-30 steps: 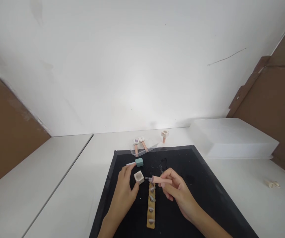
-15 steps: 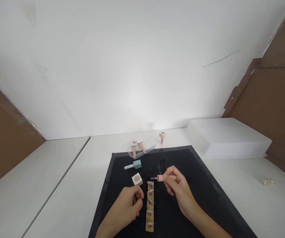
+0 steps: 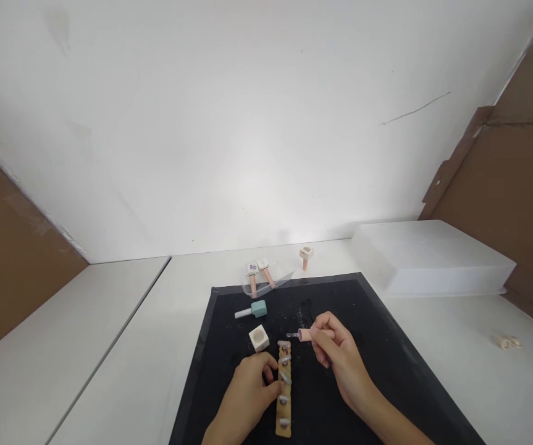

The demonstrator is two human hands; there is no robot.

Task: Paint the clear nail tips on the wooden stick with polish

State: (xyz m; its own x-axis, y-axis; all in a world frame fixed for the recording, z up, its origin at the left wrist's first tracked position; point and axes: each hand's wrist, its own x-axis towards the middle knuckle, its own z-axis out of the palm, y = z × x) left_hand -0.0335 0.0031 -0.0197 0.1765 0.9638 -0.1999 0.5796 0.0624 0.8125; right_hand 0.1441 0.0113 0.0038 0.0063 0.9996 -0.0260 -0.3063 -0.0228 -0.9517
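Observation:
My right hand [image 3: 338, 352] pinches a pink nail polish brush [image 3: 304, 334] by its cap, bristles pointing left. Its tip hovers just beyond the right side of a yellowish strip [image 3: 283, 411], near the far end. Several pale false nail tips [image 3: 285, 377] are mounted along this strip, some set at an angle. My left hand [image 3: 246, 390] is at the strip's left edge, thumb and index finger apart, with the thumb tip at the edge; whether it presses there I cannot tell. Beyond my left fingers sits a whitish square nail polish bottle [image 3: 259, 338].
On the black mat [image 3: 331, 296] lies a teal polish bottle [image 3: 259, 308]. Behind it, two pink-capped bottles [image 3: 253, 281] lie in a clear tray [image 3: 281, 275], and another bottle [image 3: 306, 253] is farther right. A white box [image 3: 446, 259] and small rings [image 3: 504, 342] are at right.
My left hand has shifted right, bringing its thumb to the strip's edge. The right hand still holds the brush in nearly the same place. The view has moved slightly.

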